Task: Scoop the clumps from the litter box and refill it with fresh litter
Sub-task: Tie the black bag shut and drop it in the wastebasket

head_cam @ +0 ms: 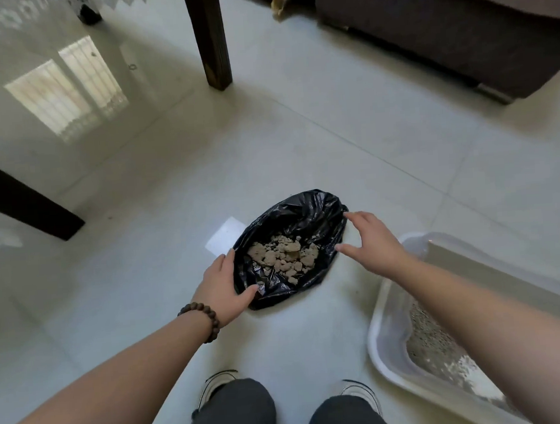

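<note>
A black plastic bag [308,210] lies open on the tiled floor in front of me, with several grey-brown litter clumps [283,254] heaped inside. My left hand [224,285] rests against the bag's left rim, fingers and thumb spread along the edge. My right hand [370,239] hovers at the bag's right rim with straight, spread fingers; the fingertip seems to touch the plastic. A white litter box [383,333] stands at the lower right, partly hidden by my right forearm, with pale litter [427,337] in its bottom. No scoop is in sight.
A dark wooden table leg [211,42] stands ahead and another dark leg [25,201] at the left. A brown sofa [457,27] fills the upper right. My knees and shoes [217,384] are at the bottom, close to the bag.
</note>
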{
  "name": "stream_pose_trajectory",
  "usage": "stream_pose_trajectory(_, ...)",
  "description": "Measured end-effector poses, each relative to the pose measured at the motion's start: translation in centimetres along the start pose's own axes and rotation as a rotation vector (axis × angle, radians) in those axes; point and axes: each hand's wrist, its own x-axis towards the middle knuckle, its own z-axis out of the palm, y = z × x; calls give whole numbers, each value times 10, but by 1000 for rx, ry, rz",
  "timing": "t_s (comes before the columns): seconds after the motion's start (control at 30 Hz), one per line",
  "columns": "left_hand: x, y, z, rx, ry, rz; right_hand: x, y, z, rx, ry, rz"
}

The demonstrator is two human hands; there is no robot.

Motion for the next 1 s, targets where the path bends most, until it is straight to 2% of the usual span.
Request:
stream_pose_trajectory(0.13, 29, -12, 17, -119, 22, -154, 41, 7, 22, -4, -8, 73)
stream_pose_trajectory(0.3, 42, -13, 28, -180, 103, -256, 53, 7, 49, 79, -58, 130)
stream_pose_trajectory(0.5, 43, -1, 29, -430, 229, -357, 41, -5, 61, 166, 91, 150)
stream_pose_trajectory(0.67, 36, 16, 18, -526, 380, -296, 19, -15, 52, 299, 263, 86)
stream_pose_trajectory(0.77, 30, 25, 9, -575, 465, -166, 5, -22, 45, 414, 244, 26)
stream_pose_trajectory(0.83, 27, 27, 9, -627, 428, -149, 4, -21, 42, 452, 286, 4)
stream_pose_trajectory(0.93, 25, 28, 14, -759, 282, -292, 18, -14, 36, 462, 417, 141)
stream_pose_trajectory(1.0, 25, 29, 15, -909, 223, -374, 30, -9, 34, 508, 334, 246)
